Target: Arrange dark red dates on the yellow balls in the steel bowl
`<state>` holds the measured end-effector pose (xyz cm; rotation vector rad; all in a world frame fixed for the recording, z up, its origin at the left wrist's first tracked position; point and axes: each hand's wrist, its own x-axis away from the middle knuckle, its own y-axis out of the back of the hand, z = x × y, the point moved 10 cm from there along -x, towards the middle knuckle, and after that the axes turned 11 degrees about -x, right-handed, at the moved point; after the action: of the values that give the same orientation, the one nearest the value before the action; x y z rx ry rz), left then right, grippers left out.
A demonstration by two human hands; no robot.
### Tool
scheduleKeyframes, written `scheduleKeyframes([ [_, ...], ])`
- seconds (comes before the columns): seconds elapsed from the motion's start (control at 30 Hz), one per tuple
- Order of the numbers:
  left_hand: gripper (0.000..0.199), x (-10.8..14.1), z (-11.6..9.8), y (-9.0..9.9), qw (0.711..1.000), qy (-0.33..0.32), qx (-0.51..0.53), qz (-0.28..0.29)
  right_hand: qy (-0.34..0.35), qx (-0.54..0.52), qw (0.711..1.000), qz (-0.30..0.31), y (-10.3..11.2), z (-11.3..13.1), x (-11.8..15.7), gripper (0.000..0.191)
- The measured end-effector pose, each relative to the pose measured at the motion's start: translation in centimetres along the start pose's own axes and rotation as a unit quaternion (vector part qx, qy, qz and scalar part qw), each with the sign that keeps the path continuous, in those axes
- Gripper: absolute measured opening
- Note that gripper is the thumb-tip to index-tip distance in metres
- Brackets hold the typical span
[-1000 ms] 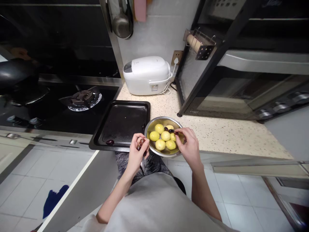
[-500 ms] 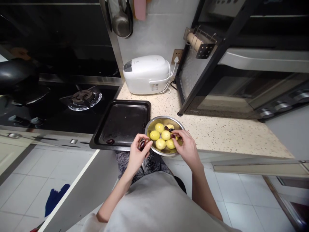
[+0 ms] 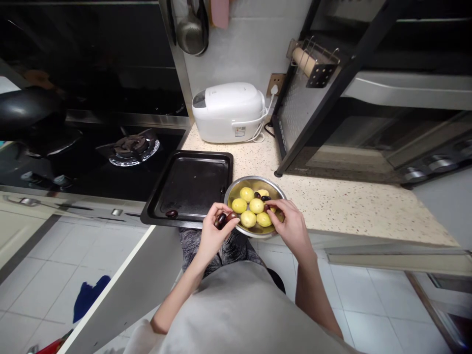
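Right hand (image 3: 291, 223) holds one dark fruit (image 3: 266, 208) beside seven yellow fruits (image 3: 256, 205).

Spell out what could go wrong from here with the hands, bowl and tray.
The left hand holds several smooth dark fruits at the fingertips, so one could slip out.
The bowl sits at the front edge of the counter; a bump from the right hand might tip it.
The tray also reaches that edge and could be knocked.

Place: kitchen | Signs: gas burner (image 3: 130, 146), wok (image 3: 29, 110), hanging ladle (image 3: 190, 34) (dull metal), white countertop appliance (image 3: 228, 112), speckled counter (image 3: 346, 209), baking tray (image 3: 191, 184)
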<state>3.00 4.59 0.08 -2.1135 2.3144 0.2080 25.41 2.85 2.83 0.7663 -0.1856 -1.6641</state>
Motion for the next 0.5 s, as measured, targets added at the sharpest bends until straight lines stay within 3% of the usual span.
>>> scheduleKeyframes([
  [0.17, 0.024, 0.0, 0.3, -0.4, 1.000, 0.002, 0.001, 0.018, 0.067, -0.027, 0.997, -0.030, 0.4, 2.8, 0.2, 0.016],
  [0.33, 0.024, 0.1, -0.1, -1.1, 0.999, -0.007, 0.000, 0.040, 0.159, -0.091, 0.982, 0.039, -2.8, 7.3, 1.2, 0.023],
  [0.5, 0.023, 0.3, -0.5, -1.3, 0.999, -0.014, -0.005, 0.047, 0.167, -0.120, 0.977, 0.050, -4.3, 8.3, 1.5, 0.024],
])
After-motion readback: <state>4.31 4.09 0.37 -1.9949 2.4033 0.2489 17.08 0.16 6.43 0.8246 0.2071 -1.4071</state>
